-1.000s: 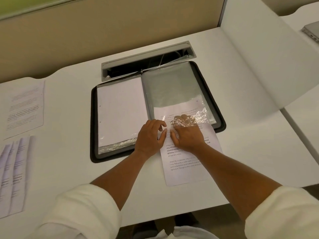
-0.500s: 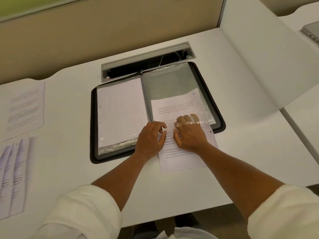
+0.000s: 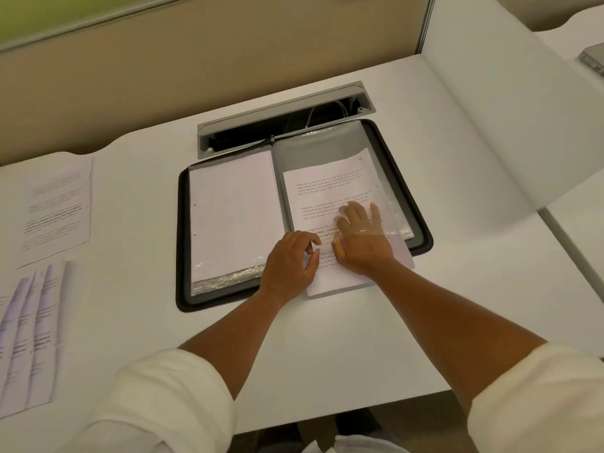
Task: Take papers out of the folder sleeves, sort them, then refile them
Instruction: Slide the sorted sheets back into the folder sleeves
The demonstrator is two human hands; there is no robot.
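1. An open black folder [image 3: 183, 237] with clear plastic sleeves lies flat on the white desk [image 3: 457, 273], just near of a grey cable slot [image 3: 281, 116] in the desk.
2. The left page of the folder holds a blank white sheet [image 3: 233, 214] inside its clear sleeve; the sleeve is crinkled at the near edge.
3. On the right page, a white printed sheet with black text [image 3: 327, 188] is partly inside the clear right sleeve [image 3: 389, 204]. Its far part is in the sleeve, and its near part sticks out over the near edge of the folder onto the desk.
4. The right hand [image 3: 362, 243] lies flat on this printed sheet. Its fingers [image 3: 354, 212] are straight and spread, and they are under the clear plastic of the sleeve, pressing on the paper; they grasp nothing.
5. The left hand [image 3: 291, 263] rests just left of the right hand, at the near left edge of the printed sheet. Its fingers are curled and the thumb and forefinger are near the sheet's edge; I cannot tell if they pinch the paper or the sleeve.
6. At the far left of the desk lies a single white sheet with printed lines [image 3: 57, 207]. Near of it, at the left edge, several printed sheets [image 3: 29, 331] are spread in overlapping rows.
7. Both forearms are bare, with white sleeves [image 3: 157, 403] rolled up.
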